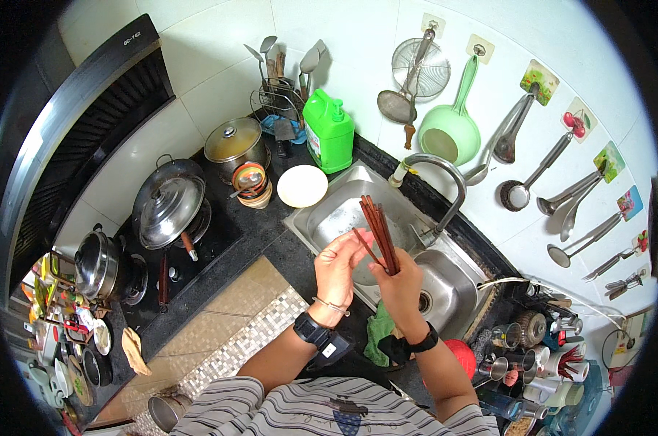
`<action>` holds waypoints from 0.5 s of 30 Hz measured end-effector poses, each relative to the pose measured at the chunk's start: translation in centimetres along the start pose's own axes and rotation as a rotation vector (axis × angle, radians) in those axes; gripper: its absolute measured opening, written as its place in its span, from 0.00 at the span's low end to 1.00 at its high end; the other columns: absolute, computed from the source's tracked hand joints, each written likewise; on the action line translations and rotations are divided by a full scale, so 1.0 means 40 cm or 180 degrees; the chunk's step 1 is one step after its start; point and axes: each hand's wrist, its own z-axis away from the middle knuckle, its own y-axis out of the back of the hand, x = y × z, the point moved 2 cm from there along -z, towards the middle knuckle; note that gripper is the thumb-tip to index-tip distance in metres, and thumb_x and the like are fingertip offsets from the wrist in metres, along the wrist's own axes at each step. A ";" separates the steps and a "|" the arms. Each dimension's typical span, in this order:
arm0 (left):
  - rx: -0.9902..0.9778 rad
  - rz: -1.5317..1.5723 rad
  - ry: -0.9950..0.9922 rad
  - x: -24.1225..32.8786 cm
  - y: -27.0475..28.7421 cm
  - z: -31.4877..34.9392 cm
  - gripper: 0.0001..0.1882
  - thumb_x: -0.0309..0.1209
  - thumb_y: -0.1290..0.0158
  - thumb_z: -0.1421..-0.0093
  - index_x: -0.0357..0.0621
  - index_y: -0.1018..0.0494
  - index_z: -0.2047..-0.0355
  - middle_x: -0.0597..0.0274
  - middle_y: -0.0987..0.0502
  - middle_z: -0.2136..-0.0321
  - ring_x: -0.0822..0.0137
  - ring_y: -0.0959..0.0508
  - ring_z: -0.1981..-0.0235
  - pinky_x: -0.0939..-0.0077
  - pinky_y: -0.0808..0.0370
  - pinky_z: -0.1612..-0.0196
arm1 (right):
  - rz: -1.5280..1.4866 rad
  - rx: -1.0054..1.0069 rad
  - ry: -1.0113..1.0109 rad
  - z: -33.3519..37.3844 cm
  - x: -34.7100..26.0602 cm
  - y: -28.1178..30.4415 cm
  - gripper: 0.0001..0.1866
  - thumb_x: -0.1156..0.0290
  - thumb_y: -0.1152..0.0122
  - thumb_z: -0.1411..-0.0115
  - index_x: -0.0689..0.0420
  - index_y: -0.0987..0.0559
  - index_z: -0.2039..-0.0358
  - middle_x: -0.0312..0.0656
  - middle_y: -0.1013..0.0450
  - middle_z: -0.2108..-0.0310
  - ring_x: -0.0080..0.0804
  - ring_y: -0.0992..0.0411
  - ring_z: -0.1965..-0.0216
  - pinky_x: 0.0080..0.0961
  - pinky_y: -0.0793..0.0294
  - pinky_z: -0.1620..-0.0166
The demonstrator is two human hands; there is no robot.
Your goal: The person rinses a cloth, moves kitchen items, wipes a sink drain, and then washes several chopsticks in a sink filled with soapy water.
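A bundle of reddish-brown chopsticks (378,229) stands nearly upright over the double-basin steel sink (445,267). My right hand (401,287) is closed round the bundle's lower end. Beside it, my left hand (334,265) pinches one chopstick (366,245) that slants apart from the others, its lower end meeting the bundle near my right thumb. Behind the chopsticks arches the steel faucet (456,185). A green cloth (379,336) lies at the sink's near edge, below my right wrist.
Left of the sink are a white plate (303,187), stacked bowls (252,190) and a green jug (329,134). A lidded pot (234,142) and a lidded wok (170,207) stand farther left. Ladles and a green pan (451,134) hang on the wall. Cups crowd the right, near a red bowl (459,360).
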 end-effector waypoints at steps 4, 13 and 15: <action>-0.0034 -0.0002 0.0064 0.014 -0.013 -0.002 0.09 0.23 0.50 0.41 0.29 0.27 0.62 0.51 0.23 0.64 0.64 0.22 0.62 0.75 0.25 0.55 | -0.0071 -0.0033 0.0015 -0.001 0.007 0.003 0.10 0.73 0.36 0.56 0.61 0.29 0.78 0.46 0.33 0.81 0.43 0.33 0.79 0.32 0.36 0.74; -0.0172 0.0039 0.0233 0.003 -0.002 0.000 0.10 0.21 0.48 0.44 0.29 0.27 0.61 0.52 0.23 0.63 0.63 0.22 0.60 0.73 0.26 0.53 | -0.0251 -0.0088 -0.0100 0.004 0.001 0.012 0.09 0.76 0.36 0.56 0.61 0.26 0.73 0.44 0.31 0.80 0.34 0.32 0.79 0.26 0.35 0.74; -0.0147 0.0257 0.0200 0.007 -0.006 -0.003 0.10 0.19 0.49 0.44 0.30 0.27 0.61 0.52 0.23 0.63 0.63 0.22 0.60 0.73 0.26 0.53 | -0.0209 -0.0116 -0.0045 0.003 0.001 0.014 0.09 0.76 0.36 0.56 0.61 0.25 0.72 0.43 0.30 0.80 0.32 0.32 0.79 0.26 0.34 0.73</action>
